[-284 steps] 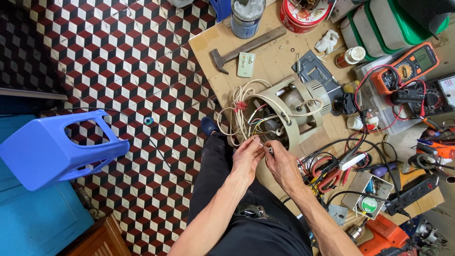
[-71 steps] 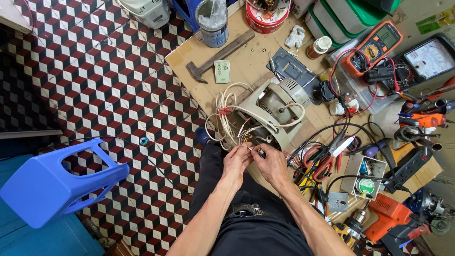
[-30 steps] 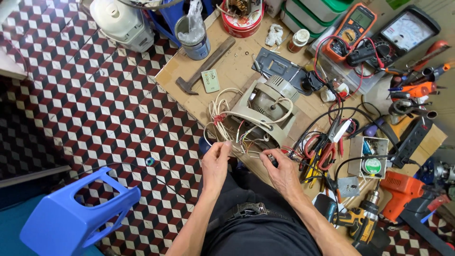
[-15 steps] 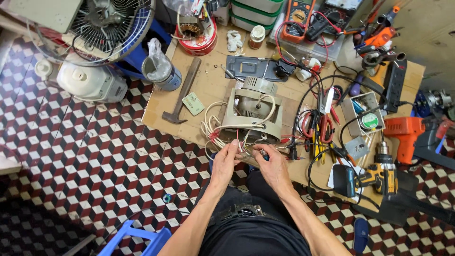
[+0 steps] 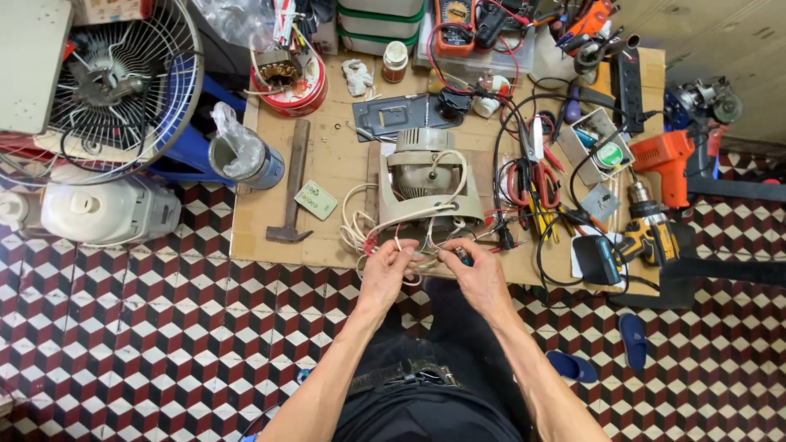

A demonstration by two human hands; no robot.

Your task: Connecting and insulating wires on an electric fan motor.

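A beige fan motor housing (image 5: 432,187) rests on a low wooden board (image 5: 327,155), with a tangle of cream and red wires (image 5: 385,233) spilling from its near side. My left hand (image 5: 386,270) pinches some of these wires at the board's near edge. Close beside it, my right hand (image 5: 476,274) grips a small dark tool (image 5: 463,255) at the same wire bundle. Both forearms reach up from my lap.
A hammer (image 5: 292,184), a small green switch plate (image 5: 316,200), a red tin (image 5: 288,78), pliers and screwdrivers (image 5: 530,187), a multimeter (image 5: 454,16), an orange drill (image 5: 673,160) and a yellow drill (image 5: 647,237) crowd the board. A fan cage (image 5: 106,82) stands left on the tiled floor.
The view has swung left and upward, so the board now sits centred and the blue stool has left the view. My hands stay together at the wires by the motor housing.
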